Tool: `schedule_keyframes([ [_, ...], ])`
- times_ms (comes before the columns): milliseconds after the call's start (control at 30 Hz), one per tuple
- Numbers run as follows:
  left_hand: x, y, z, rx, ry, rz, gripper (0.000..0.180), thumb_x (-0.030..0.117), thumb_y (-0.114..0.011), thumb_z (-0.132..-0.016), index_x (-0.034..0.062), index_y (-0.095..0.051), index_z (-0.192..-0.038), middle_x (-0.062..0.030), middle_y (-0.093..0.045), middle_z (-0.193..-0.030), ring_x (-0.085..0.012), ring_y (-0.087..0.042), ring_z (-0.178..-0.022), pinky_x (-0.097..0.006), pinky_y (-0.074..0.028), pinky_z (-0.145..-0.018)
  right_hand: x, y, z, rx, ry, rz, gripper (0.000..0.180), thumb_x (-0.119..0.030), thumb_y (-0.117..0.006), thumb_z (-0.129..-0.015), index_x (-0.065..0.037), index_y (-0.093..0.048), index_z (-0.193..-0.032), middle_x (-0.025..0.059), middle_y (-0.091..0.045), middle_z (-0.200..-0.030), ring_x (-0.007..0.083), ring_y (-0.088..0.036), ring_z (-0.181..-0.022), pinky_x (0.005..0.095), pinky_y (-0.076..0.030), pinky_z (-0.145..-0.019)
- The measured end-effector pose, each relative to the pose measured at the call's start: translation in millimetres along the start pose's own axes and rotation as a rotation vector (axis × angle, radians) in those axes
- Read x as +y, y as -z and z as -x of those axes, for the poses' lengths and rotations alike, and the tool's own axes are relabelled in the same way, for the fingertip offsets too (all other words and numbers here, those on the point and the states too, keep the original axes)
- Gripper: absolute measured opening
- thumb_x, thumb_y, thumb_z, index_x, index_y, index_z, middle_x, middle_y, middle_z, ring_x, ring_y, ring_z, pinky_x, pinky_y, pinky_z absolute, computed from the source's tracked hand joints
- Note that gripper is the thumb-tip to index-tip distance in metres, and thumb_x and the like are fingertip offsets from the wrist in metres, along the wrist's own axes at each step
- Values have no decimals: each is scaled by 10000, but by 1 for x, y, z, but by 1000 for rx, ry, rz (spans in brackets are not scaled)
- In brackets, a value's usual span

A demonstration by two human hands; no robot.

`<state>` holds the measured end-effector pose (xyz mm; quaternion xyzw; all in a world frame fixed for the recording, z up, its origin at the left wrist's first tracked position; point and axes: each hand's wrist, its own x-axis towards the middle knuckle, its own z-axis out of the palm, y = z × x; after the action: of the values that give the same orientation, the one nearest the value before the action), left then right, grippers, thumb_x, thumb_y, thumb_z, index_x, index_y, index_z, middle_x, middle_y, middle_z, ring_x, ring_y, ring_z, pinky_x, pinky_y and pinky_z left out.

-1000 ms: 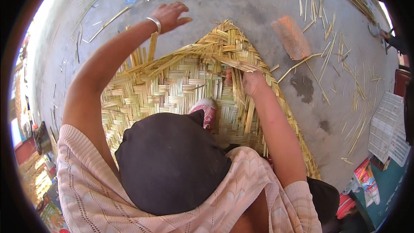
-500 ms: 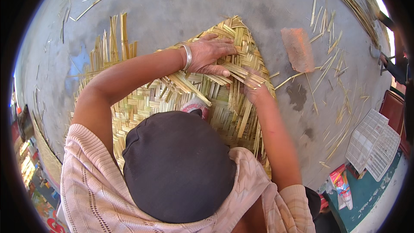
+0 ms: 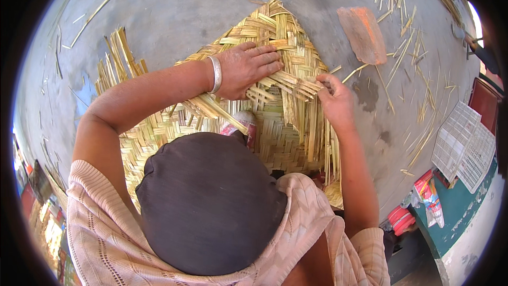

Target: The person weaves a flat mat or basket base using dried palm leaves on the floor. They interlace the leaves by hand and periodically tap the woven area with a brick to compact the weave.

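A pale yellow-green woven mat (image 3: 264,29) of flat plant strips lies on the floor, its far corner pointing away from me. My left hand (image 3: 246,69), with a silver bangle at the wrist, rests flat on the weave with its fingers stretched out. To its right, my right hand (image 3: 335,98) pinches the ends of a bundle of strips (image 3: 296,83) between thumb and finger at the mat's right edge. Loose strip ends (image 3: 209,107) stick out under my left wrist. A dark cap and pink knitted garment hide the mat's near part.
A reddish brick (image 3: 362,36) lies on the grey concrete floor (image 3: 201,10) right of the mat. Strip scraps (image 3: 410,69) are scattered beyond it. Upright strips (image 3: 120,55) rise at the mat's left edge. A white plastic grid (image 3: 463,143) and a green bench (image 3: 465,206) stand at right.
My right hand, blurred and lower behind the strips before, has come to the strips' ends and pinches them. My left hand stays flat on the weave. The view has shifted slightly.
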<state>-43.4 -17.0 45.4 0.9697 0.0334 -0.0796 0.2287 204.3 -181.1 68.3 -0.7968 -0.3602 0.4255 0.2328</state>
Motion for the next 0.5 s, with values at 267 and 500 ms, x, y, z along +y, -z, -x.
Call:
schedule_keyframes([
  [267, -4, 7, -3, 105, 143, 476, 650, 364, -819, -756, 12, -610, -1260, -154, -529, -1375, -323, -533, -1261, -409, -430, -1076, 3, 2, -18, -54, -6, -166, 291, -29, -575, -913, 14, -644, -1193, 38, -677, -1099, 110, -618, -988, 256, -476, -897],
  [500, -1, -4, -14, 213, 251, 402, 340, 191, -761, -800, 39, -615, -1066, -111, -611, -1191, -324, -573, -1157, -403, -466, -1000, 7, 2, -15, -22, -11, -342, 248, -81, -633, -922, -10, -671, -1156, 50, -686, -1039, 108, -608, -917, 252, -477, -844],
])
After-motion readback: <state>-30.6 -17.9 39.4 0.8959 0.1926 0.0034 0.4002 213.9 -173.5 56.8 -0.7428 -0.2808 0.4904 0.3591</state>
